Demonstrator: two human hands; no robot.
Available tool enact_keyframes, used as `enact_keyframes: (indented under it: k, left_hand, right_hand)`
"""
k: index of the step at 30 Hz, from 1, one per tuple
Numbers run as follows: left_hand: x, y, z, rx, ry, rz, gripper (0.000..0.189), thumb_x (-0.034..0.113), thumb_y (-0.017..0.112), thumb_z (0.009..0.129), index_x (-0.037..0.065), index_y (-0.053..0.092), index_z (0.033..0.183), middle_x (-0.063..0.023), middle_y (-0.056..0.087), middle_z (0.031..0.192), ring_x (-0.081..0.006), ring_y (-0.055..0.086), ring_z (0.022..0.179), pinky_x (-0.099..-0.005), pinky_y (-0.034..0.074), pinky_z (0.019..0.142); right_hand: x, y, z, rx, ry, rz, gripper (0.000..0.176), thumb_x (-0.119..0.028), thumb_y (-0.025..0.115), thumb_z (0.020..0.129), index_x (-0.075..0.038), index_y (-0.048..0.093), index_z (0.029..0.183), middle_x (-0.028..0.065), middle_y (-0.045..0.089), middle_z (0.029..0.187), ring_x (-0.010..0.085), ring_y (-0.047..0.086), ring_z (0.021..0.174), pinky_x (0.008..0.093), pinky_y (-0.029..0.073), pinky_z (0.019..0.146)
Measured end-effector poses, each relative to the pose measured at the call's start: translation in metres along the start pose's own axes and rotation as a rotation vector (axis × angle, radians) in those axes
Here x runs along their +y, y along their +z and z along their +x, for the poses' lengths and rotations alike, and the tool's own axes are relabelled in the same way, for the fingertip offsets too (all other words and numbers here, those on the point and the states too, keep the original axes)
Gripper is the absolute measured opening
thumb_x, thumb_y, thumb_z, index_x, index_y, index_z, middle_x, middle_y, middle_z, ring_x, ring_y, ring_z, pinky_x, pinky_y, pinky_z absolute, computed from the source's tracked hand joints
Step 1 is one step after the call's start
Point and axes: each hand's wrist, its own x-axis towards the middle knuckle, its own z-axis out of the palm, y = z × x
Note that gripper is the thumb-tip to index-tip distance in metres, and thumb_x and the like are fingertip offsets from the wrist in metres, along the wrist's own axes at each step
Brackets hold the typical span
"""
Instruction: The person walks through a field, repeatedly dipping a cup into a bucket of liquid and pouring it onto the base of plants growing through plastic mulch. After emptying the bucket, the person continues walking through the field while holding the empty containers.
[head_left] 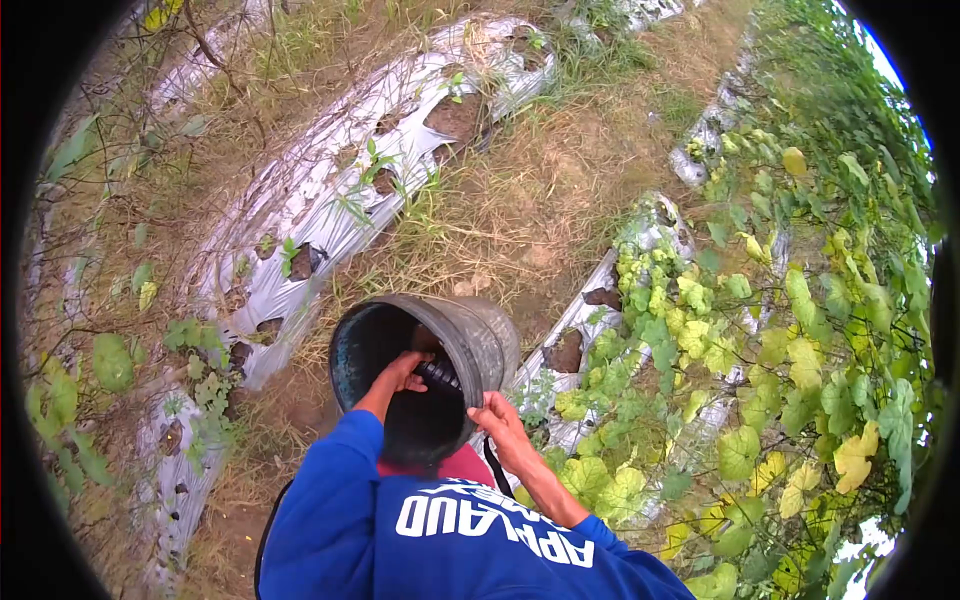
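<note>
A black bucket [490, 335] is tilted on its side in front of my body, its open mouth facing me and to the left. My left hand [402, 374] reaches inside the mouth, fingers bent beside a dark ribbed object [438, 377] that I cannot identify. Whether those fingers grip it is unclear. On the right side of the mouth, my right hand [500, 422] pinches the bucket's rim between thumb and fingers. The deeper inside of the bucket is in shadow.
A bed under silver plastic sheeting [300, 210], with holes and small seedlings [290, 257], runs diagonally at the left. Dry grass [540, 190] covers the path beyond the bucket. Leafy vines [800, 380] fill the right side, over more sheeting. Thin bare stems cross the far left.
</note>
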Motion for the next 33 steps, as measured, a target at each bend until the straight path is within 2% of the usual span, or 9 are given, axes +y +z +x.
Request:
enact_keyframes:
  k: [2,4,12,18,26,30,31,32,33]
  left_hand:
    - [-0.010,0.006,0.028,0.033,-0.137,-0.038,0.038,0.036,0.057,0.086,0.012,0.061,0.115,-0.0025,0.056,0.094,-0.0159,0.054,0.062,-0.0425,0.059,0.059]
    - [-0.037,-0.002,0.066,-0.029,-0.051,-0.080,0.041,0.038,0.057,0.085,0.013,0.062,0.117,-0.0093,0.061,0.110,-0.0227,0.062,0.072,-0.0455,0.059,0.067]
    - [-0.037,0.012,0.087,-0.023,0.180,0.178,0.040,0.039,0.057,0.085,0.012,0.063,0.115,-0.0110,0.063,0.111,-0.0259,0.063,0.075,-0.0453,0.058,0.072]
    - [-0.020,0.018,0.088,0.090,0.608,0.717,0.040,0.039,0.056,0.085,0.011,0.064,0.113,-0.0123,0.064,0.112,-0.0283,0.065,0.078,-0.0451,0.057,0.075]
    - [0.037,0.026,0.090,0.387,1.254,1.247,0.040,0.039,0.056,0.085,0.010,0.065,0.111,-0.0140,0.066,0.113,-0.0314,0.066,0.081,-0.0449,0.056,0.080]
    - [0.083,0.076,0.017,0.567,1.282,1.280,0.034,0.034,0.057,0.084,0.007,0.067,0.100,-0.0157,0.070,0.096,-0.0403,0.065,0.083,-0.0441,0.052,0.086]
    - [0.096,0.083,0.004,0.487,1.108,1.333,0.029,0.031,0.059,0.083,0.005,0.067,0.096,-0.0160,0.069,0.090,-0.0414,0.065,0.082,-0.0454,0.052,0.082]
    - [0.110,0.094,-0.013,0.406,0.931,1.374,0.025,0.027,0.061,0.082,0.004,0.067,0.091,-0.0164,0.069,0.083,-0.0426,0.064,0.080,-0.0466,0.052,0.078]
    - [0.130,0.121,-0.044,0.447,1.045,1.229,0.020,0.020,0.065,0.080,0.002,0.066,0.088,-0.0211,0.067,0.083,-0.0423,0.063,0.079,-0.0475,0.051,0.073]
  right_hand:
    - [-0.007,0.001,-0.008,-0.058,-0.018,0.066,0.025,-0.025,0.063,0.087,-0.007,0.052,0.099,-0.0045,0.049,0.088,0.0066,0.044,0.082,0.0250,0.036,0.075]
    - [-0.016,0.003,-0.014,-0.110,0.004,0.003,0.025,-0.025,0.063,0.087,-0.007,0.052,0.103,-0.0045,0.049,0.089,0.0062,0.043,0.083,0.0242,0.035,0.075]
    - [-0.033,-0.012,-0.020,-0.142,0.001,-0.099,0.030,-0.025,0.066,0.085,-0.003,0.054,0.102,-0.0025,0.043,0.082,0.0087,0.039,0.077,0.0259,0.033,0.068]
    - [-0.034,-0.037,-0.018,-0.127,0.021,-0.191,0.025,-0.024,0.067,0.084,-0.009,0.052,0.097,-0.0057,0.044,0.081,0.0049,0.039,0.076,0.0233,0.032,0.068]
    - [-0.035,-0.064,0.000,-0.123,-0.002,0.064,0.029,-0.031,0.063,0.085,-0.007,0.055,0.101,-0.0027,0.051,0.082,0.0071,0.045,0.075,0.0243,0.036,0.062]
    - [-0.042,-0.069,0.026,-0.088,0.025,0.129,0.032,-0.033,0.064,0.084,-0.007,0.055,0.102,-0.0033,0.051,0.080,0.0070,0.043,0.069,0.0241,0.034,0.059]
    - [-0.043,-0.071,0.035,-0.094,0.067,0.169,0.020,-0.027,0.064,0.085,-0.015,0.055,0.099,-0.0091,0.051,0.084,0.0020,0.043,0.077,0.0220,0.032,0.069]
    - [-0.042,-0.073,0.046,-0.101,0.064,0.172,0.020,-0.027,0.064,0.085,-0.015,0.055,0.099,-0.0091,0.051,0.084,0.0020,0.043,0.077,0.0220,0.032,0.069]
    - [-0.038,-0.075,0.059,-0.059,0.032,0.187,0.025,-0.032,0.065,0.084,-0.014,0.054,0.097,-0.0071,0.049,0.083,0.0040,0.043,0.075,0.0233,0.033,0.064]
